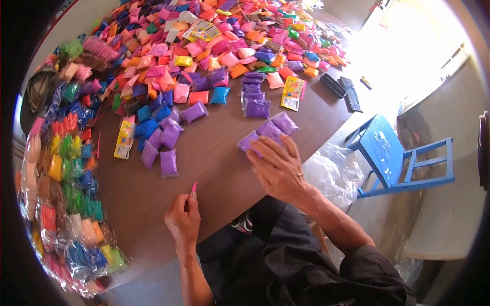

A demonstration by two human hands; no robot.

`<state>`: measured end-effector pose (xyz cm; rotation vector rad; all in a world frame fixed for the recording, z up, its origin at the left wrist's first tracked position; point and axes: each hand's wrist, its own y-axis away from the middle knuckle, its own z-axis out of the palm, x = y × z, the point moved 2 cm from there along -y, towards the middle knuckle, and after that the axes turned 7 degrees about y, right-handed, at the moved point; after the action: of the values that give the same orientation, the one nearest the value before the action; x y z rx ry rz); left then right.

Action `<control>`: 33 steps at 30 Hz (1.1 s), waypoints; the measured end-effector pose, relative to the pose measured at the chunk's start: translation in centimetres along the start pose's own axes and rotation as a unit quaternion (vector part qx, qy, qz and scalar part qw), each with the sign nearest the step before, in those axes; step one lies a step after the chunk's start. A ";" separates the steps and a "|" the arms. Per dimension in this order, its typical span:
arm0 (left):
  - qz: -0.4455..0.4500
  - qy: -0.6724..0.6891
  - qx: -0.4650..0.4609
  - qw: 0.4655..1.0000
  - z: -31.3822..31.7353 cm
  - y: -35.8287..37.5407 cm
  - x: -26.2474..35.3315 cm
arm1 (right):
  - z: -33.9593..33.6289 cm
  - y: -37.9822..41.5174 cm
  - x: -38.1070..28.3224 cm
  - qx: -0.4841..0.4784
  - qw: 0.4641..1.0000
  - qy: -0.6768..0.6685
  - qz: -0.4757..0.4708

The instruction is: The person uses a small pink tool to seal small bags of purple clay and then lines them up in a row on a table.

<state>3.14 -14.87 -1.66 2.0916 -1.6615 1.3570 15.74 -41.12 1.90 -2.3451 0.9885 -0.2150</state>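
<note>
My left hand [184, 217] is closed near the table's front edge, a small pink stick [194, 187] poking up between thumb and fingers. What the stick belongs to is hidden in the fist. Stretched out flat, my right hand [279, 166] rests on a short row of purple packets [284, 123] and partly covers them. Beyond that row lies a stack of more purple packets [258, 108]. Left of centre, loose purple packets [169, 163] lie beside several blue packets [148, 128].
A large heap of coloured packets [224, 56] covers the table's far side. Bagged packets [66, 163] line the left edge. Yellow printed cards [292, 93] and an open black case [350, 94] lie on the brown table [219, 153]. At right stand a blue chair [380, 145] and a clear plastic bag [334, 171].
</note>
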 end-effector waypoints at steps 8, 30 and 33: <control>-0.010 -0.006 -0.008 1.000 0.1 0.3 -0.7 | 1.7 1.8 1.0 -0.024 0.999 0.027 -0.009; 0.006 -0.007 0.025 1.000 0.1 0.5 -0.4 | 2.1 1.6 0.7 0.017 1.000 0.019 0.008; 0.005 0.005 0.029 1.000 0.0 0.5 -0.5 | 1.9 1.3 0.7 0.015 1.000 0.022 0.006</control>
<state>2.70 -14.69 -2.21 2.1062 -1.6498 1.4332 16.09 -41.46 -0.40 -2.3160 1.0136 -0.2767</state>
